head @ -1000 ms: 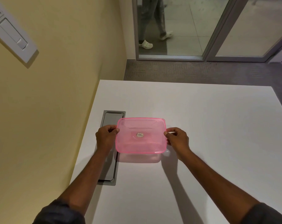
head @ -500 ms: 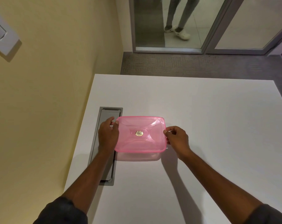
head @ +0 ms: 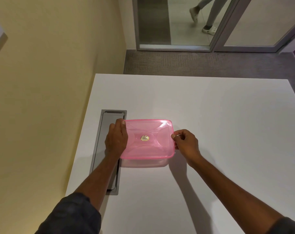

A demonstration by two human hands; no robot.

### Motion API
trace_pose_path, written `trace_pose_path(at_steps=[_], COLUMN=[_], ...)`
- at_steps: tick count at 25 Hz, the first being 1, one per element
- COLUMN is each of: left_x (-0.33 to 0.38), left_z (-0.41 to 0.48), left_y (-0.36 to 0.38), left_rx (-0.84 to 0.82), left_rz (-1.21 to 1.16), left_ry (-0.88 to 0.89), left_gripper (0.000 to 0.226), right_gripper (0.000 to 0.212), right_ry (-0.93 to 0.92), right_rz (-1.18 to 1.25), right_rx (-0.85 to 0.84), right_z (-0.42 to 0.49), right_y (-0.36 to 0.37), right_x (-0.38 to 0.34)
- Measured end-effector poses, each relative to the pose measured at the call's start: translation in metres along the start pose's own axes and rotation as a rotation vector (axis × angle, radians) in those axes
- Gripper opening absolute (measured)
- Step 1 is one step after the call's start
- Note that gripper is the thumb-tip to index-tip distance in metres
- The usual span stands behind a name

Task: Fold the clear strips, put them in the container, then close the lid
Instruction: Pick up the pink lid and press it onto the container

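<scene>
Lid (head: 147, 138): pink, lying over the clear container (head: 144, 163) just right of the grey hatch (head: 107, 149).
Left hand (head: 116, 140): fingers flat, pressing the near edge down.
Right hand (head: 185, 143): pinching the far rim.
Advice: be working around every corner — checking for an even seat.

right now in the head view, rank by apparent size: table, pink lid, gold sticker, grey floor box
1. table
2. pink lid
3. grey floor box, partly hidden by the left arm, so unsure against the lid
4. gold sticker
</scene>
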State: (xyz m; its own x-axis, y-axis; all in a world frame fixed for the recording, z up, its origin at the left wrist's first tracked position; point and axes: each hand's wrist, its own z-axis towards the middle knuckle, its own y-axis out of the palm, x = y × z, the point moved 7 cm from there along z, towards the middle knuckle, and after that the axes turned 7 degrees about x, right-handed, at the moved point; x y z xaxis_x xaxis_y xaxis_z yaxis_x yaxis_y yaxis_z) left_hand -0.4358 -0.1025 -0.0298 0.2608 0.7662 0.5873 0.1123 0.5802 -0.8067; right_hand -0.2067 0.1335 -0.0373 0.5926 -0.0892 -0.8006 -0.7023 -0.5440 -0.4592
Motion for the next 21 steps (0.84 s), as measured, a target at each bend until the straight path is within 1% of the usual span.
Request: trace_pose_path(at_steps=[3, 6, 11, 13, 15, 16, 18, 21], left_x=[-0.002, -0.004, -0.006, -0.006, -0.006, -0.006, -0.006, -0.005], left_z=[0.004, 0.003, 0.003, 0.003, 0.003, 0.003, 0.003, 0.004], left_y=[0.004, 0.005, 0.007, 0.007, 0.007, 0.007, 0.007, 0.006], left_rx=[-0.014, -0.02, -0.026, -0.017, -0.01, -0.007, -0.002, -0.003], left_rz=[-0.014, -0.007, 0.011, 0.008, 0.014, 0.014, 0.009, 0.007], left_ry=[0.005, 0.002, 0.006, 0.012, 0.019, 0.021, 0.026, 0.03], left_gripper=[0.032, 0.037, 0.037, 0.036, 0.034, 0.034, 0.034, 0.039], right_gripper=[0.005, 0.003, 0.018, 0.035, 0.044, 0.044, 0.037, 0.031], right_ry=[0.001, 0.027, -0.008, -0.01, 0.038, 0.075, 0.136, 0.174], right_rz=[-0.015, -0.031, -0.016, -0.043, -0.032, -0.01, 0.011, 0.011], right_rx=[-0.01, -0.041, -0.094, -0.094, -0.103, -0.111, -0.109, -0.1], right_z=[0.004, 0.008, 0.02, 0.033, 0.047, 0.054, 0.061, 0.065], right_y=[0.001, 0.003, 0.016, 0.024, 0.029, 0.03, 0.03, 0.029], right_x=[-0.002, -0.003, -0.027, -0.04, -0.046, -0.046, -0.042, -0.04])
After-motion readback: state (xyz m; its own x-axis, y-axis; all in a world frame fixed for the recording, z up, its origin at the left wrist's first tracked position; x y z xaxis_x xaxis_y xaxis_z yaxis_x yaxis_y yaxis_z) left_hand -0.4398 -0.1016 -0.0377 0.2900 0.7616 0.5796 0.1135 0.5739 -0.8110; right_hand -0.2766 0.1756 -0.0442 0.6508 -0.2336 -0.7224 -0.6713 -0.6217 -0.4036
